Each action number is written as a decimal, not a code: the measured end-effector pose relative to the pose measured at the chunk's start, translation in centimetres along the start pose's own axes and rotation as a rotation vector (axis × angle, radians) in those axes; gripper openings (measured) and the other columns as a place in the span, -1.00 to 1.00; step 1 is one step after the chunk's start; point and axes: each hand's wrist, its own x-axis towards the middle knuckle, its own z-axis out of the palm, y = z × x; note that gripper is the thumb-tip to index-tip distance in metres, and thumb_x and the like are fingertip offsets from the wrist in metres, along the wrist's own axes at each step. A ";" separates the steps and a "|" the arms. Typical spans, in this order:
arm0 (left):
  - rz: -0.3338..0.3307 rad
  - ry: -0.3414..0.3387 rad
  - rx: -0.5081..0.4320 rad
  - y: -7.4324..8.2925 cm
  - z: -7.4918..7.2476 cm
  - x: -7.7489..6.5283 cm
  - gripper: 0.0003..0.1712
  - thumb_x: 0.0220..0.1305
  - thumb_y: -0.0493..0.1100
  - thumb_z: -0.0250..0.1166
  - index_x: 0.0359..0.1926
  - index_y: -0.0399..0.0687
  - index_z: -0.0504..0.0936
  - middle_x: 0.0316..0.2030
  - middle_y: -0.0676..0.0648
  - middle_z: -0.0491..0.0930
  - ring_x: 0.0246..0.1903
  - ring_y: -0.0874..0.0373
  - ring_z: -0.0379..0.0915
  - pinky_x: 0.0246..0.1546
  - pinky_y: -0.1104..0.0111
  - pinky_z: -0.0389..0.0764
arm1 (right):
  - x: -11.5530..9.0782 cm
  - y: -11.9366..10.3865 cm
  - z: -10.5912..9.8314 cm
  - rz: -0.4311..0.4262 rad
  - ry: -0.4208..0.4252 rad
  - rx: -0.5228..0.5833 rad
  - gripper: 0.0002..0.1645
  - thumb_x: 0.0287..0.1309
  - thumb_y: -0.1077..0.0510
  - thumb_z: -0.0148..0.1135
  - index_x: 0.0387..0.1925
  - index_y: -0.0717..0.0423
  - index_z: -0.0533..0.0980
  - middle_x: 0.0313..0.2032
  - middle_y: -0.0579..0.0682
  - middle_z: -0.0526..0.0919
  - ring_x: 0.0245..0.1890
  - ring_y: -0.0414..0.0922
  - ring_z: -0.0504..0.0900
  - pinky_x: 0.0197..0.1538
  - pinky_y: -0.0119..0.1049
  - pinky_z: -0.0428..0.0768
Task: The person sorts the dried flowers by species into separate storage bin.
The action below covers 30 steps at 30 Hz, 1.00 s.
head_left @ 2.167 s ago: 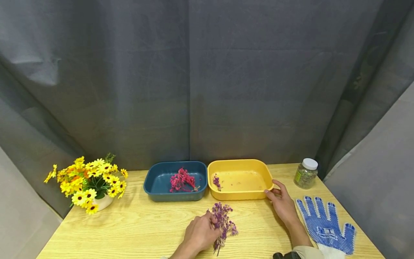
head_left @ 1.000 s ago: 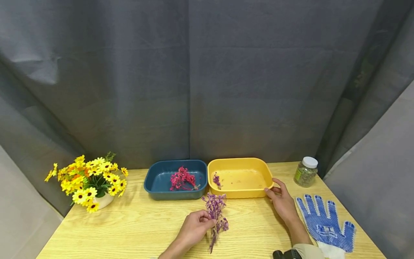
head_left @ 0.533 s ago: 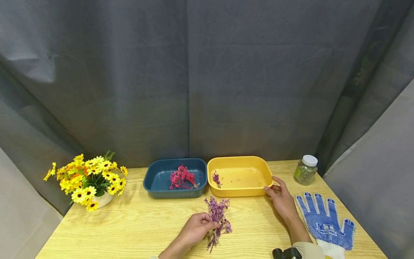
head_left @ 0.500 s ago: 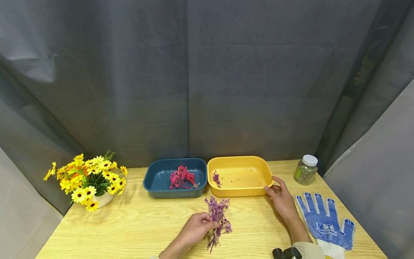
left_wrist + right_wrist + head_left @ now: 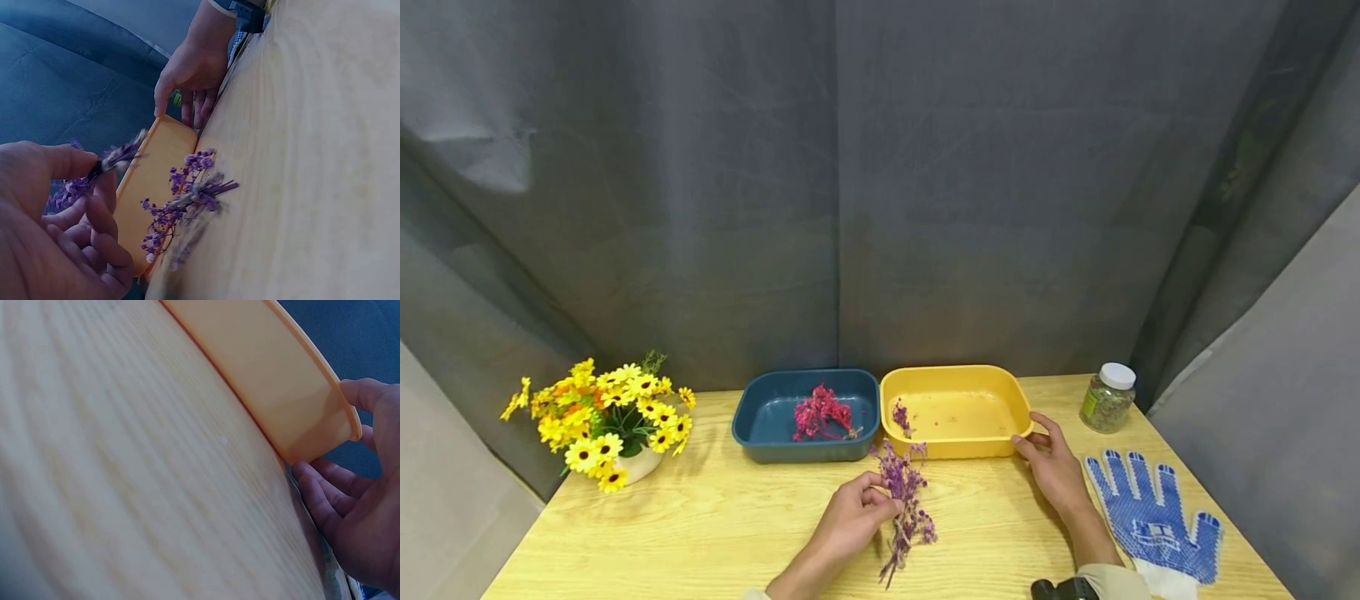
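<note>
Between thumb and forefinger my left hand (image 5: 855,515) pinches a small bunch of dried purple flowers (image 5: 70,192), its tied stems sticking out past the fingertips. Just beyond, a second purple bunch (image 5: 187,197) lies on the wooden table, also tied around its stems. In the head view the two bunches overlap in front of the yellow tray (image 5: 955,448). My right hand (image 5: 1054,467) holds that tray by its front right corner, thumb at the rim (image 5: 342,394) and fingers along the outer wall. A small purple sprig (image 5: 902,417) lies inside the tray's left end.
A dark blue tray (image 5: 767,450) with pink dried flowers (image 5: 822,414) stands left of the yellow one. Farther left is a pot of yellow flowers (image 5: 610,421). On the right are a white-lidded jar (image 5: 1107,400) and a blue-and-white glove (image 5: 1156,521). A grey curtain (image 5: 850,208) hangs behind.
My left hand first shifted left with the purple flowers, and has since risen slightly towards the yellow tray, one bunch parting from the other. The right hand stays at the tray's corner.
</note>
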 end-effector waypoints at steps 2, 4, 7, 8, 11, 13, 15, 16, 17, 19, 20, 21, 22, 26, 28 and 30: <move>0.013 0.002 0.032 0.3 -0.2 0.2 -0.48 0.14 -0.09 0.38 0.08 -0.24 0.52 -0.45 0.02 0.64 -0.49 0.21 0.43 -0.43 0.38 0.44 | -0.1 0.0 0.1 -0.001 -0.002 0.001 -0.13 0.27 -0.32 0.08 0.48 -0.21 0.01 0.29 0.19 0.38 0.26 0.11 0.47 0.15 -0.11 0.46; 0.026 0.011 0.069 0.7 -0.4 0.5 -0.38 0.15 -0.07 0.37 0.17 -0.30 0.46 -0.43 0.02 0.67 -0.43 0.21 0.48 -0.29 0.29 0.51 | -0.1 -0.1 0.1 -0.003 0.000 0.000 -0.13 0.27 -0.32 0.08 0.48 -0.21 0.02 0.29 0.19 0.39 0.25 0.11 0.47 0.12 -0.15 0.47; 0.041 0.020 0.111 1.5 -0.6 1.2 -0.31 0.15 -0.03 0.36 0.21 -0.31 0.41 -0.40 0.04 0.68 -0.36 0.21 0.51 -0.16 0.20 0.51 | -0.1 -0.1 0.1 -0.005 0.001 -0.006 -0.13 0.26 -0.33 0.08 0.47 -0.21 0.03 0.29 0.18 0.39 0.24 0.10 0.49 0.03 -0.28 0.48; 0.053 0.025 0.129 1.8 -0.7 1.5 -0.31 0.15 -0.02 0.35 0.21 -0.31 0.41 -0.40 0.06 0.68 -0.34 0.21 0.51 -0.13 0.19 0.50 | -0.1 0.0 0.1 -0.005 0.002 -0.009 -0.12 0.25 -0.34 0.08 0.47 -0.22 0.03 0.28 0.18 0.40 0.24 0.09 0.49 0.00 -0.32 0.47; 0.098 0.039 0.157 2.8 -1.0 2.6 -0.38 0.16 0.00 0.34 0.14 -0.26 0.46 -0.42 0.06 0.68 -0.37 0.21 0.49 -0.16 0.23 0.46 | 0.0 0.1 0.1 -0.006 0.004 -0.009 -0.13 0.26 -0.33 0.08 0.47 -0.22 0.03 0.28 0.17 0.40 0.24 0.09 0.49 -0.05 -0.38 0.46; 0.121 0.051 0.172 3.4 -1.2 3.4 -0.42 0.17 0.02 0.34 0.11 -0.22 0.48 -0.43 0.07 0.67 -0.40 0.22 0.48 -0.18 0.25 0.46 | 0.0 0.2 0.1 -0.006 0.005 -0.005 -0.14 0.27 -0.31 0.08 0.47 -0.22 0.03 0.28 0.18 0.40 0.24 0.09 0.49 -0.01 -0.33 0.48; 0.140 0.070 0.190 3.9 -1.3 4.2 -0.43 0.17 0.02 0.34 0.11 -0.20 0.48 -0.44 0.07 0.67 -0.43 0.24 0.48 -0.17 0.23 0.49 | -0.1 0.2 0.1 -0.006 0.007 -0.003 -0.15 0.28 -0.29 0.08 0.47 -0.21 0.03 0.28 0.19 0.39 0.24 0.11 0.48 0.07 -0.22 0.49; 0.143 0.079 0.200 4.1 -1.3 4.7 -0.43 0.17 0.01 0.35 0.11 -0.21 0.48 -0.45 0.07 0.68 -0.46 0.24 0.48 -0.20 0.24 0.50 | -0.2 0.1 0.1 -0.005 0.008 -0.001 -0.15 0.29 -0.28 0.08 0.47 -0.20 0.02 0.29 0.20 0.39 0.25 0.12 0.48 0.11 -0.16 0.48; 0.141 0.086 0.208 4.3 -1.3 5.1 -0.42 0.17 0.01 0.35 0.12 -0.21 0.47 -0.46 0.07 0.67 -0.49 0.24 0.49 -0.20 0.24 0.51 | -0.2 0.1 0.1 -0.004 0.008 -0.001 -0.16 0.29 -0.28 0.08 0.47 -0.20 0.02 0.29 0.21 0.39 0.25 0.13 0.47 0.15 -0.10 0.47; 0.140 0.102 0.238 4.7 -1.4 6.0 -0.41 0.17 0.00 0.35 0.15 -0.20 0.47 -0.45 0.07 0.68 -0.50 0.25 0.49 -0.20 0.24 0.53 | -0.3 0.1 0.1 -0.003 0.011 0.001 -0.16 0.29 -0.27 0.08 0.48 -0.20 0.02 0.29 0.22 0.38 0.26 0.15 0.46 0.20 -0.01 0.43; 0.137 0.109 0.251 4.8 -1.4 6.5 -0.42 0.16 -0.02 0.35 0.15 -0.19 0.47 -0.45 0.07 0.68 -0.51 0.25 0.49 -0.23 0.25 0.53 | -0.3 0.1 0.1 -0.004 0.014 -0.003 -0.16 0.29 -0.27 0.08 0.48 -0.20 0.02 0.29 0.22 0.38 0.26 0.15 0.46 0.20 -0.01 0.43; 0.134 0.115 0.263 4.9 -1.4 7.0 -0.42 0.15 -0.03 0.35 0.15 -0.18 0.47 -0.44 0.06 0.69 -0.50 0.25 0.49 -0.27 0.27 0.52 | -0.3 0.1 0.1 -0.005 0.017 -0.006 -0.16 0.29 -0.27 0.08 0.47 -0.20 0.02 0.29 0.22 0.39 0.26 0.15 0.47 0.19 -0.03 0.44; 0.129 0.118 0.273 5.0 -1.4 7.5 -0.42 0.15 -0.04 0.35 0.15 -0.17 0.48 -0.42 0.06 0.70 -0.49 0.24 0.49 -0.30 0.29 0.51 | -0.3 0.1 0.1 -0.006 0.018 -0.008 -0.16 0.29 -0.27 0.08 0.47 -0.20 0.03 0.29 0.22 0.39 0.25 0.14 0.47 0.18 -0.06 0.45; 0.111 0.141 0.307 5.2 -1.6 9.3 -0.44 0.13 -0.05 0.34 0.15 -0.09 0.50 -0.34 0.05 0.71 -0.41 0.23 0.53 -0.36 0.33 0.50 | -0.2 0.2 0.1 -0.011 0.019 -0.023 -0.15 0.27 -0.32 0.08 0.47 -0.21 0.04 0.27 0.19 0.41 0.24 0.12 0.49 0.04 -0.26 0.48; 0.104 0.157 0.324 5.2 -1.6 10.1 -0.46 0.13 -0.05 0.33 0.15 -0.07 0.52 -0.33 0.04 0.71 -0.38 0.22 0.55 -0.36 0.34 0.52 | -0.1 0.2 0.0 -0.011 0.014 -0.020 -0.13 0.25 -0.34 0.08 0.46 -0.21 0.04 0.27 0.19 0.41 0.24 0.11 0.49 0.00 -0.33 0.47; 0.106 0.174 0.346 5.2 -1.6 10.9 -0.49 0.14 -0.05 0.32 0.13 -0.06 0.55 -0.32 0.04 0.70 -0.36 0.22 0.56 -0.34 0.34 0.54 | -0.1 0.2 0.0 -0.011 0.011 -0.020 -0.13 0.25 -0.35 0.08 0.46 -0.21 0.04 0.27 0.19 0.41 0.24 0.12 0.49 -0.02 -0.34 0.48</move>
